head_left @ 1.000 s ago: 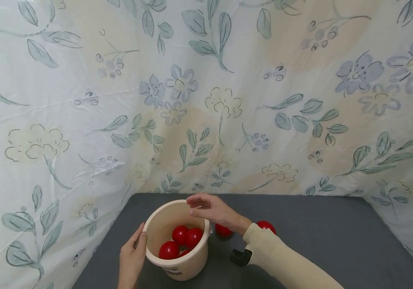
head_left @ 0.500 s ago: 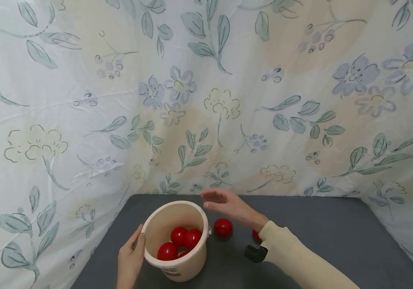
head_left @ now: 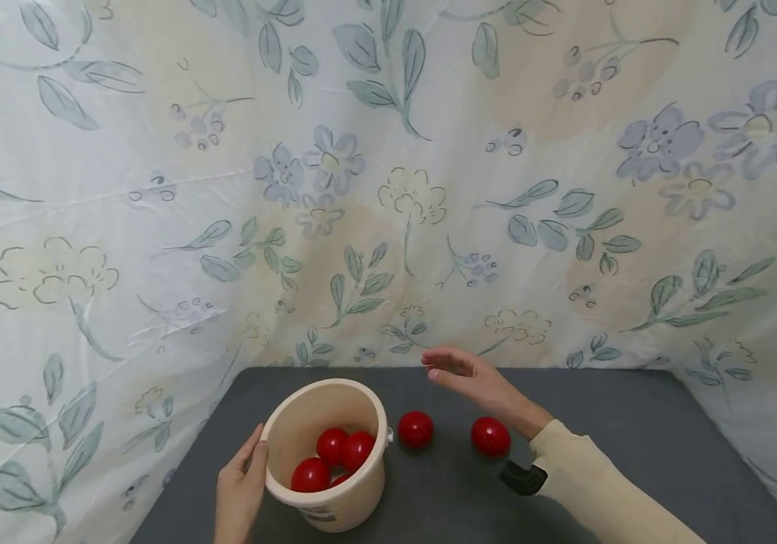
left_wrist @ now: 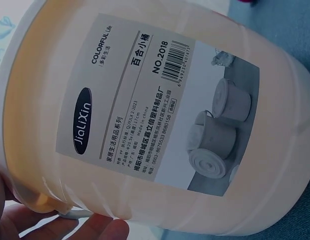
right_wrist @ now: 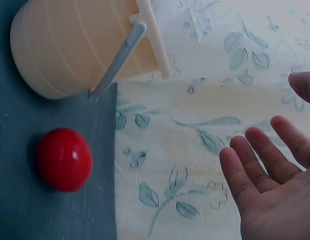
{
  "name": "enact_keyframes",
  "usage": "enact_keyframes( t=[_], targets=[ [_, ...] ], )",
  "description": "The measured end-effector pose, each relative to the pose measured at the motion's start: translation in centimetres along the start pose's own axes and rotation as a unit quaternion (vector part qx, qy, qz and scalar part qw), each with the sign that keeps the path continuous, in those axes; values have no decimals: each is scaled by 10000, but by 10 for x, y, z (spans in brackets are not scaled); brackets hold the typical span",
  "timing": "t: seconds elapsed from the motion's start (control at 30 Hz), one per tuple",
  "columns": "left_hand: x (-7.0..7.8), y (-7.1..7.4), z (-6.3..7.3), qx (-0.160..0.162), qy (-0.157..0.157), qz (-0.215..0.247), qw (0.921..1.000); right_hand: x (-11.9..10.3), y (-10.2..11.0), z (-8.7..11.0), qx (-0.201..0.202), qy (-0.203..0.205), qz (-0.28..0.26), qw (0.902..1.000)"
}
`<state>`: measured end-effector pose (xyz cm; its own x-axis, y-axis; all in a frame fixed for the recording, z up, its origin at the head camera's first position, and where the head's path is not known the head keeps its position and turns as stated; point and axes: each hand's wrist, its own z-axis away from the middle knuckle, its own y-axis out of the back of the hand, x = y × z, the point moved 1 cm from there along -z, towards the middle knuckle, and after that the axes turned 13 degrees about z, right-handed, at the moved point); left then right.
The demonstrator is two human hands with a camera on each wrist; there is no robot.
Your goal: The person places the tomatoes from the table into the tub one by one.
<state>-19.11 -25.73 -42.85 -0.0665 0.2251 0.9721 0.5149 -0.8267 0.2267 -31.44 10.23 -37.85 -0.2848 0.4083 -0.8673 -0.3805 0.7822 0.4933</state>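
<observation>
A cream plastic bucket [head_left: 348, 502] stands tilted toward me on the dark table, with several red balls [head_left: 311, 475] inside. My left hand [head_left: 242, 483] grips its left rim, thumb on the near side; the left wrist view shows the printed label [left_wrist: 160, 105] and fingers under the rim. My right hand [head_left: 473, 381] hangs in the air right of the bucket, holding nothing, fingers loosely bent and spread from the thumb. Below it lie two loose red balls, one close to the bucket [head_left: 416, 430] and one farther right [head_left: 490, 437]. In the right wrist view the hand's palm [right_wrist: 280, 205] shows.
The dark grey table [head_left: 606, 438] reaches back to a hanging floral cloth [head_left: 429, 189], which also closes off the left and right sides. A grey handle [right_wrist: 117, 62] hangs from the bucket's side. A black strap piece [head_left: 523, 478] sits at my right wrist.
My right hand has moved from over the bucket's rim to the right, uncovering both loose balls. My left hand keeps its grip on the bucket, and the view has shifted slightly.
</observation>
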Motion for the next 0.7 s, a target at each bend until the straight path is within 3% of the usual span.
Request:
enact_keyframes(
  t=[0.3,0.47,0.7],
  targets=[
    [0,-1,0,-3,-12,-127,9999,18,25,20,178,-232,-103,9995],
    [0,0,0,23,-30,-181,9998,36,35,27,272,-133,-61,9995],
    [0,-2,-1,-3,3,-120,9999,64,28,35,500,-175,340,9980]
  ],
)
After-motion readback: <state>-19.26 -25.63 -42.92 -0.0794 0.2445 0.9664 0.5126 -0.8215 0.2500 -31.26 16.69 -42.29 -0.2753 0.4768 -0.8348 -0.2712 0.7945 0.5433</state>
